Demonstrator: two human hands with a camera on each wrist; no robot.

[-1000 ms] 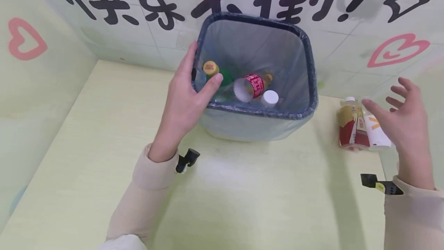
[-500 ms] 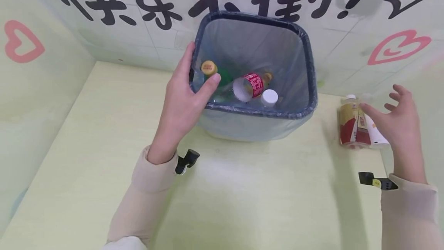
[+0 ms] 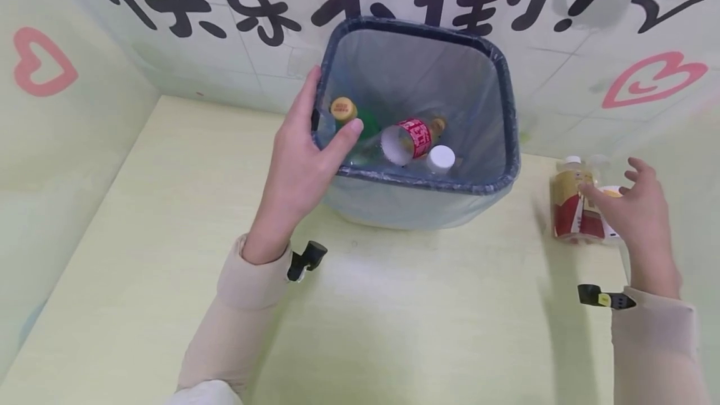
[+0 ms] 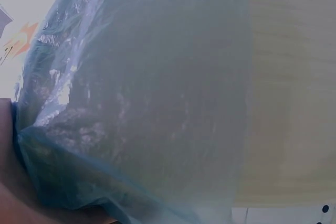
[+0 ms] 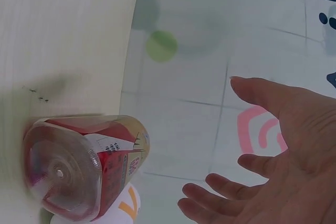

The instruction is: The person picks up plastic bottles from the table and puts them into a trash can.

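Observation:
A bin [image 3: 422,181] with a plastic liner stands near the back wall. My left hand [image 3: 299,158] grips its left rim, thumb inside and fingers outside. Inside are a yellow-capped bottle [image 3: 344,109], a bottle with a red label [image 3: 417,136] and a white cap [image 3: 440,159]. At the right, a bottle with a red and gold label [image 3: 570,208] lies with its white cap toward the wall and its base toward me. My right hand [image 3: 637,214] holds nothing; fingers spread, it hovers over this bottle's right side. A white item with an orange mark [image 5: 125,208] lies beside the bottle, partly hidden.
The pale table [image 3: 394,330] has a right edge just past the bottle. A wall with black lettering [image 3: 247,2] rises behind the bin, and side walls stand left and right. In the left wrist view the liner [image 4: 157,77] fills most of the picture.
My right hand has moved left and lower in the head view, nearer the red and gold bottle, covering more of the white item. The left hand stays on the bin rim.

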